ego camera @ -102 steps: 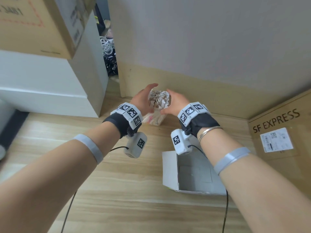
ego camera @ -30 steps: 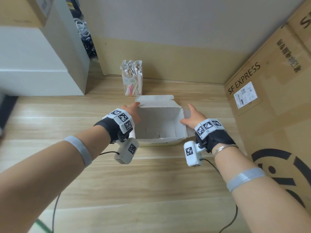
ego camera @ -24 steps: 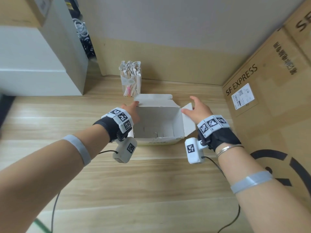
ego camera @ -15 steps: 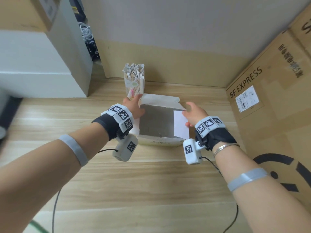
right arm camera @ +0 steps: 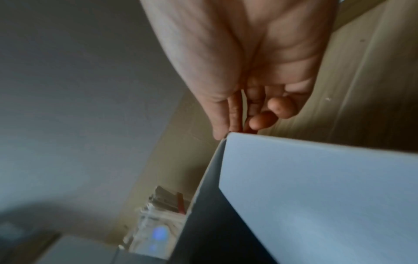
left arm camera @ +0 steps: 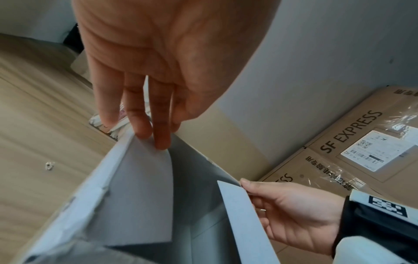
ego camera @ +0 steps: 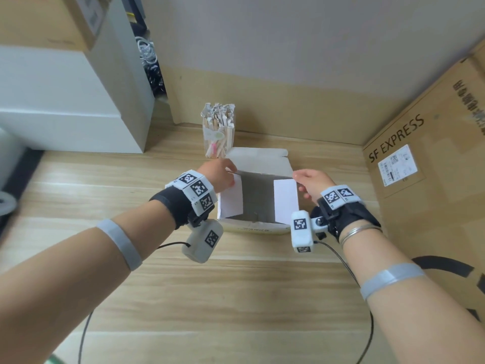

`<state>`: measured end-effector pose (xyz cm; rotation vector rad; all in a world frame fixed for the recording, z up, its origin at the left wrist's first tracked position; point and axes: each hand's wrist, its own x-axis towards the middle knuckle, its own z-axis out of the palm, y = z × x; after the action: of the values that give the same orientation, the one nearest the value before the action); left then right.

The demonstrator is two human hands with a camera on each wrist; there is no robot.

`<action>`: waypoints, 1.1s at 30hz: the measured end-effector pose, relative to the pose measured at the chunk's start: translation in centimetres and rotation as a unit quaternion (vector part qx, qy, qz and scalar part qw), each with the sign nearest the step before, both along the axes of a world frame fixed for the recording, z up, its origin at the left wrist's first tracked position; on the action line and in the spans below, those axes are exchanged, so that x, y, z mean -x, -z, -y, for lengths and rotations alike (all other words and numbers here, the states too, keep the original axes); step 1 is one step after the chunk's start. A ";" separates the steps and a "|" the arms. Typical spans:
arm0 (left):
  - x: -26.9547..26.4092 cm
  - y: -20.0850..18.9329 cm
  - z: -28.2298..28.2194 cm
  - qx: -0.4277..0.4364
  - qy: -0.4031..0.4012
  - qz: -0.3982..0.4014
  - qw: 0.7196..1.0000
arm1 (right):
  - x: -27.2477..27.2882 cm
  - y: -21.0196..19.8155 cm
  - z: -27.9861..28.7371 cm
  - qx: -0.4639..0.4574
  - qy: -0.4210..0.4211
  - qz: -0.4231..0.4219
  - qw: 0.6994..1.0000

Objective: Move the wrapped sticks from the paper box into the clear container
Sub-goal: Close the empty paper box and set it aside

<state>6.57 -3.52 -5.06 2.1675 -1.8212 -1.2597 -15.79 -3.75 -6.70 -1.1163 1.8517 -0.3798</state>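
Observation:
The white paper box stands on the wooden floor between my hands, with both side flaps folded inward over its dark inside. I see no sticks in it. My left hand presses straight fingertips on the left flap. My right hand touches the far corner of the right flap from outside, and its fingertips meet that corner. Behind the box, by the wall, stands the clear container, packed with upright wrapped sticks.
A large SF EXPRESS cardboard box leans at the right. A white cabinet stands at the left, with a cardboard box on top and a tangle of cables behind it. The wall runs close behind the container. Bare wooden floor lies in front.
Both hands left the filled container and came to the paper box. The right flap folded inward first. In the last half second the left flap has folded in too.

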 end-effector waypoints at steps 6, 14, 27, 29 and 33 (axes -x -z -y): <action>-0.2 -0.2 0.1 0.002 -0.163 -0.126 0.978 | 0.6 -0.4 0.1 -0.027 0.102 0.178 0.978; -0.8 -1.6 0.3 -0.067 -0.131 -0.219 0.965 | 1.6 -1.7 -0.7 -0.027 -0.018 0.131 0.991; 1.1 -0.5 -2.2 -0.045 0.271 0.108 0.955 | 1.9 -0.7 -1.5 -0.028 -0.036 0.079 0.996; 1.2 -0.5 -2.3 -0.033 0.279 0.111 0.953 | 1.9 -0.8 -1.5 -0.030 -0.034 0.057 0.997; 1.1 -0.5 -2.3 -0.017 0.271 0.092 0.958 | 1.7 -1.2 -1.7 -0.041 -0.046 0.040 0.997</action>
<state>5.43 -1.27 -4.56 1.9183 -2.6145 -1.1902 -17.48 -2.09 -5.48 -1.1097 1.7233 -0.2892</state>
